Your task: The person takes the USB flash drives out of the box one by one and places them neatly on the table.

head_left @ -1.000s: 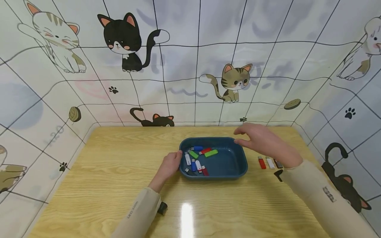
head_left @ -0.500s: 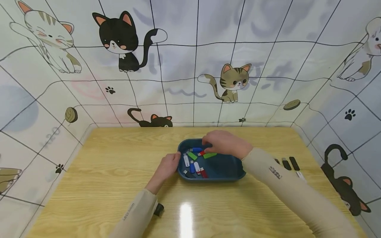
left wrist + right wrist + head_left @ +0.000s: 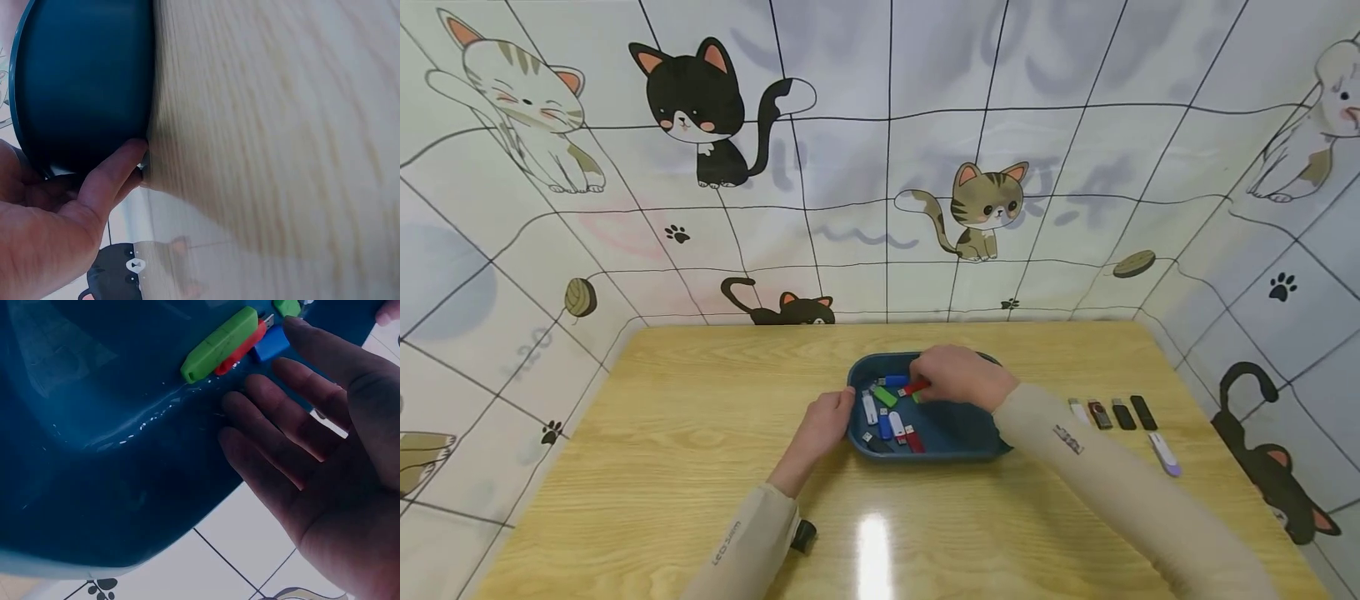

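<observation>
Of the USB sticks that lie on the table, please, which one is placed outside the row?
The white stick with a purple end. It lies nearer the person, while the other four sticks lie side by side.

“Leo…” on left sleeve point(image 3: 747, 546), right sleeve point(image 3: 1127, 479) illegible

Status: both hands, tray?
Left hand grips tray at one end. Right hand over it, nothing held. Green stick close beside red stick, might hinder a pinch.
</observation>
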Action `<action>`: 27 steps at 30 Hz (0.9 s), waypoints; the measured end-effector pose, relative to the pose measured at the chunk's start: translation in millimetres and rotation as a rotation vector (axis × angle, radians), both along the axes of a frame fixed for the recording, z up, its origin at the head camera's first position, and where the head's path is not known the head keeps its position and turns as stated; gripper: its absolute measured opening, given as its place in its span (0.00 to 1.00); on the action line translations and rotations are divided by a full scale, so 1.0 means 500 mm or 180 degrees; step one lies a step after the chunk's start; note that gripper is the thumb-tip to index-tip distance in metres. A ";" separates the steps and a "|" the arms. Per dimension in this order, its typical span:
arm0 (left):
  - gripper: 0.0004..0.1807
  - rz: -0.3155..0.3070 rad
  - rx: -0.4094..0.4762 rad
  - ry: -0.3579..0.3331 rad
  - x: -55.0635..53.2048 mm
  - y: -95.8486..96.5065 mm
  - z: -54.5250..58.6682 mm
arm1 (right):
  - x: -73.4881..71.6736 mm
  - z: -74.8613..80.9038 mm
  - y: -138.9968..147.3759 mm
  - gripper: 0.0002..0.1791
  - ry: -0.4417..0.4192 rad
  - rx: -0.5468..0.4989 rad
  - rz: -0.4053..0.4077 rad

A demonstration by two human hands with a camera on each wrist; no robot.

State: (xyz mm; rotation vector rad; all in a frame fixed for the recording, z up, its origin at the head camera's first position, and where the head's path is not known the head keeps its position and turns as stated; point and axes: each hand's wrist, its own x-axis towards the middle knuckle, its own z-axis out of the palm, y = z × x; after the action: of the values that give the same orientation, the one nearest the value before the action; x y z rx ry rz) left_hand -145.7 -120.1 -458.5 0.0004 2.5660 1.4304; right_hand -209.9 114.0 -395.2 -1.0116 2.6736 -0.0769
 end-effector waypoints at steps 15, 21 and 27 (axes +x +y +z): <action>0.28 -0.0012 -0.0015 0.0017 -0.006 -0.001 -0.005 | -0.016 -0.023 -0.016 0.08 -0.0048 0.0188 -0.0125; 0.28 0.0002 -0.0035 0.0029 -0.005 0.000 0.000 | -0.014 -0.027 -0.018 0.09 0.0010 0.0305 -0.0121; 0.27 -0.0005 -0.0012 0.0040 -0.004 0.001 0.000 | -0.008 -0.023 -0.026 0.11 -0.0021 0.0407 -0.0138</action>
State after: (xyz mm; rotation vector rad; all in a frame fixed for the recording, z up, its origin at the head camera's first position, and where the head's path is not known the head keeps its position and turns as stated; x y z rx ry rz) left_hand -147.9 -119.4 -458.6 0.0111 2.5780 1.4297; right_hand -213.9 100.9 -406.7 -0.9127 2.6564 0.0809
